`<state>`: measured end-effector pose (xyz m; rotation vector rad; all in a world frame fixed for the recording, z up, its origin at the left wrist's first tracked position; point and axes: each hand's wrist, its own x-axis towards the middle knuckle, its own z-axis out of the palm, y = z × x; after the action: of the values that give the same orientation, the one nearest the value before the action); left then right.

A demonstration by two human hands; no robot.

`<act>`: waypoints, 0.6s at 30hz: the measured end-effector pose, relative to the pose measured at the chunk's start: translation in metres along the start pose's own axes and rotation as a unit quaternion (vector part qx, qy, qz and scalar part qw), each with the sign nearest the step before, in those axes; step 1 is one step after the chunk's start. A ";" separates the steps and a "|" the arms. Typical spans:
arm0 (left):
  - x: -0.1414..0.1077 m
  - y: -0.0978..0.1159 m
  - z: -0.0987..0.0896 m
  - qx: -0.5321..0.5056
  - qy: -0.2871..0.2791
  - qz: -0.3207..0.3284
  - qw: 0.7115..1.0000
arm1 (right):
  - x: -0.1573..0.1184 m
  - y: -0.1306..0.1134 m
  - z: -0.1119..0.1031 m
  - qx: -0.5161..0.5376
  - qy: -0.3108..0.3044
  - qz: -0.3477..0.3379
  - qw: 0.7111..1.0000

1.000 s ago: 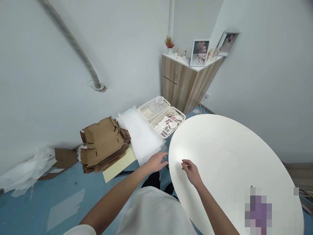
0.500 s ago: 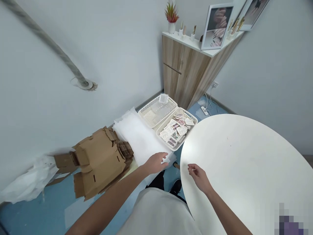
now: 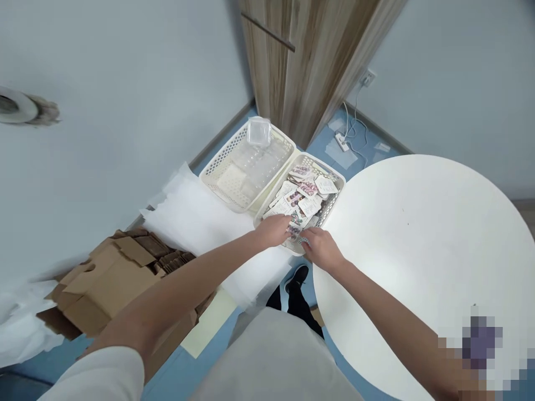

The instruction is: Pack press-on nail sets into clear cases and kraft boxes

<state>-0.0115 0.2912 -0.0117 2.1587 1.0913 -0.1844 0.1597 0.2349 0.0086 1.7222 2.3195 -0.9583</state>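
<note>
A white perforated basket [image 3: 336,179] holds a loose heap of printed cards [image 3: 310,206], several bearing rows of colourful false nails. My left hand [image 3: 273,230] reaches over its near left side, fingers curled down at the cards; what lies under the fingertips is hidden. At the near right corner, my right hand [image 3: 322,249] has its fingers bent round the edge of a small nail card [image 3: 305,240] with a bluish pattern. The two hands are close together but apart. A second white basket [image 3: 212,167] beside it contains clear plastic cases [image 3: 259,132].
To the right stands a round white table [image 3: 418,223]. White foam sheets [image 3: 200,214] lie left of the baskets, with flattened cardboard boxes [image 3: 112,278] further left. Behind are a wooden cabinet [image 3: 309,67] and a power strip [image 3: 341,142] with cables on the blue floor.
Both hands have moved forward from in front of the baskets into the card basket, fingers now at the cards. The view has tilted down and come closer to the baskets.
</note>
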 end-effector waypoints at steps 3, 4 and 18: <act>0.017 -0.011 0.004 0.025 -0.036 -0.037 0.998 | 0.024 -0.004 0.002 -0.096 -0.065 0.004 0.993; 0.021 -0.013 0.006 0.024 -0.043 -0.045 0.998 | 0.032 -0.005 0.004 -0.109 -0.078 0.007 0.991; 0.021 -0.019 0.017 -0.060 -0.061 -0.097 0.992 | 0.070 -0.005 0.030 -0.064 -0.110 0.162 0.979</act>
<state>-0.0093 0.3017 -0.0431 1.9089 1.2081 -0.3261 0.1221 0.2760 -0.0437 1.7682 1.8494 -0.8670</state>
